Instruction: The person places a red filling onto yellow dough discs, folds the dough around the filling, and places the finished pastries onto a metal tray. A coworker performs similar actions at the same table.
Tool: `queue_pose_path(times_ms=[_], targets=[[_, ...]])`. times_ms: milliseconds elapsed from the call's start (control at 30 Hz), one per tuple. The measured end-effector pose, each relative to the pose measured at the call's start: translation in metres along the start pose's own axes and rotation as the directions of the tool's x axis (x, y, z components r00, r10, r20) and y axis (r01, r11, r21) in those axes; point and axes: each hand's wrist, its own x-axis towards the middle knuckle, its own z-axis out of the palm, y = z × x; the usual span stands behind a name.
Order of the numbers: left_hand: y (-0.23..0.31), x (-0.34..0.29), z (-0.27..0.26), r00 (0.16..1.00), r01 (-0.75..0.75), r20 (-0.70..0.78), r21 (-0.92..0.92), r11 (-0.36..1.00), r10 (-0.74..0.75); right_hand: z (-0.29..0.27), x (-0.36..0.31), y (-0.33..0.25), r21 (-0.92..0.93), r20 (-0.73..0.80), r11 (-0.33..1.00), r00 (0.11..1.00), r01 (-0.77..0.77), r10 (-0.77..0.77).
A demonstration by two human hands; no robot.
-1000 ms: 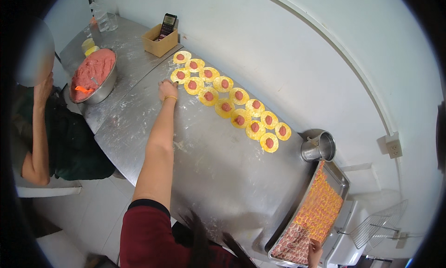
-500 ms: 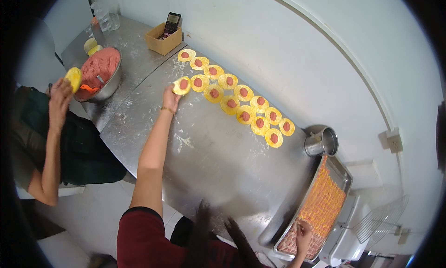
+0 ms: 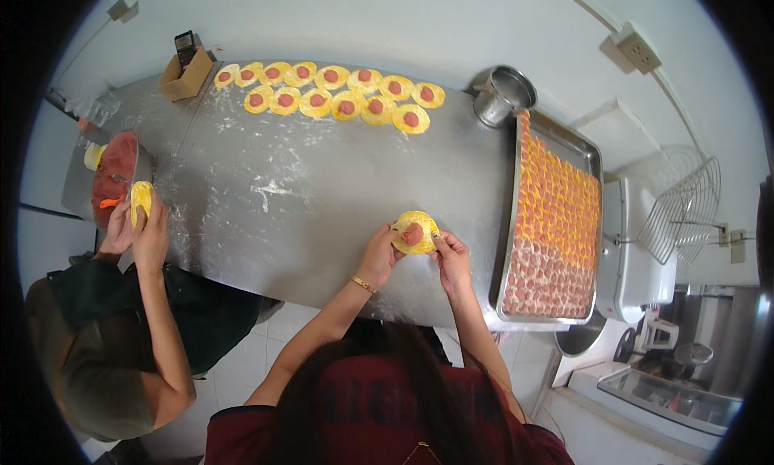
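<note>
In front of me, above the near part of the steel table, I hold a round yellow dough wrapper with a lump of pink filling at its middle. My left hand grips its left edge, and my right hand pinches the right edge. The wrapper is spread nearly flat between them. Toward the wall, two rows of similar filled wrappers lie on the table. A large metal tray to my right holds many small filled pieces in tight rows, yellow-topped at the far part and pinker at the near part.
At the left a co-worker's hands hold yellow wrappers beside a steel bowl of pink filling. A metal pot stands by the tray. A cardboard box sits far left; a wire rack is far right.
My left hand has brought a filled wrapper from the far row to in front of me. My right hand has left the tray and now grips it too. The view has turned.
</note>
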Motion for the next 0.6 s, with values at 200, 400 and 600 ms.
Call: queue_pose_path(times_ms=[200, 400, 600], targets=[[-0.059, 0.002, 0.005, 0.982, -0.166, 0.064, 0.751, 0.639, 0.180, -0.068, -0.005, 0.023, -0.318, -0.155, 0.948, 0.987, -0.015, -0.037], [-0.093, 0.009, 0.014, 0.979, -0.172, 0.048, 0.717, 0.676, 0.199, -0.101, -0.008, 0.029, -0.312, 0.047, 0.925, 0.976, 0.216, -0.212], [-0.088, 0.002, 0.039, 0.977, -0.161, 0.024, 0.734, 0.660, 0.212, -0.112, -0.006, 0.019, -0.323, 0.036, 0.935, 0.989, 0.145, -0.141]])
